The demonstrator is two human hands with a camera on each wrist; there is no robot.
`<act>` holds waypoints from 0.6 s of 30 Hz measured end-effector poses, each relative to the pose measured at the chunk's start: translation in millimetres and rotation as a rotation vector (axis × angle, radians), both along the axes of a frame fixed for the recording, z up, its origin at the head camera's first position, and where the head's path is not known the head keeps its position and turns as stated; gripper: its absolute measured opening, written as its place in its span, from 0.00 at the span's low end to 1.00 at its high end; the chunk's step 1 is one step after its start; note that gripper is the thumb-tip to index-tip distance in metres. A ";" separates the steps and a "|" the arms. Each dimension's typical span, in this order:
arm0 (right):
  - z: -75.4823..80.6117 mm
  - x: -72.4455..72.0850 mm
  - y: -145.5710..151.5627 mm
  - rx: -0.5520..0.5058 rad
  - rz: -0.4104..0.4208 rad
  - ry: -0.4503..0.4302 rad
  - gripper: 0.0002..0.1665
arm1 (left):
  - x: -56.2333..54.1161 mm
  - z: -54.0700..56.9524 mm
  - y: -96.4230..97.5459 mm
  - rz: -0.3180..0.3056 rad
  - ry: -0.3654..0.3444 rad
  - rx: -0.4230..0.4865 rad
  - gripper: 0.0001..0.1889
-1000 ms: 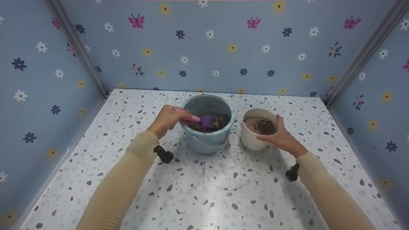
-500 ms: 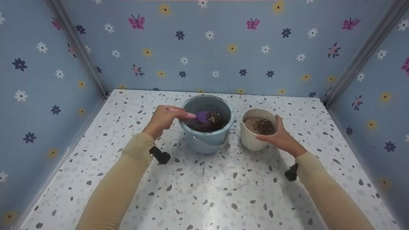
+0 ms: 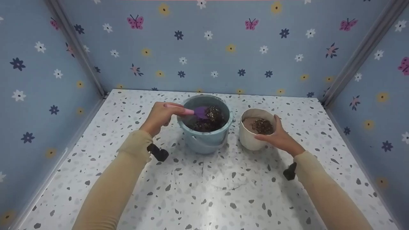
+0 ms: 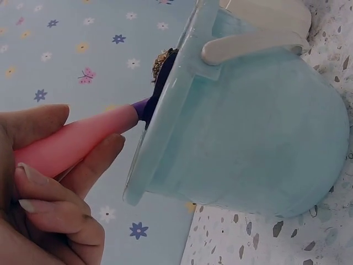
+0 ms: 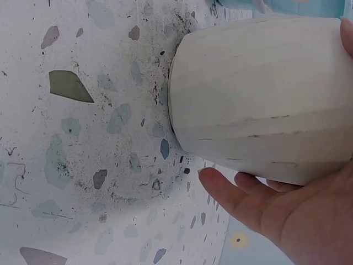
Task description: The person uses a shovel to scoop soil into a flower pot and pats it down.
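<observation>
Here we see the left hand (image 3: pixel 158 117) gripping a scoop (image 3: pixel 200 112) of dirt (image 3: pixel 214 112) at the blue bucket (image 3: pixel 209 136), the right hand (image 3: pixel 280 138) with fingers round the right pot (image 3: pixel 250 140).

Toward the far edge of the speckled table (image 3: pixel 204 191), dark soil (image 3: pixel 219 121) hides the floor of the blue bucket (image 3: pixel 204 145), and a heap of it covers the tip of the scoop (image 3: pixel 200 112); its single grains are too small to tell. The left hand (image 3: pixel 158 117) covers part of the scoop's handle. In the head view, most of the right hand's (image 3: pixel 278 137) fingers disappear behind the white pot (image 3: pixel 250 139), whose upper end the right wrist view cuts off. The table's near edge and both sleeves (image 3: pixel 111 185) leave the head view.
</observation>
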State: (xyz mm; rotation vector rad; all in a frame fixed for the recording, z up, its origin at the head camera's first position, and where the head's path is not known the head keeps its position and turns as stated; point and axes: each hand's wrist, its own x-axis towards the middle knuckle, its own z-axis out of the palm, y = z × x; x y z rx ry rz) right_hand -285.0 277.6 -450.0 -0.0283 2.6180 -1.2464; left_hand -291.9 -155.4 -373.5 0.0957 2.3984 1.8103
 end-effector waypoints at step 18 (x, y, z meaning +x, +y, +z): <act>1.7 2.9 -2.8 -0.002 -0.002 0.005 0.82 | -7.3 23.4 9.5 0.021 0.035 0.076 0.11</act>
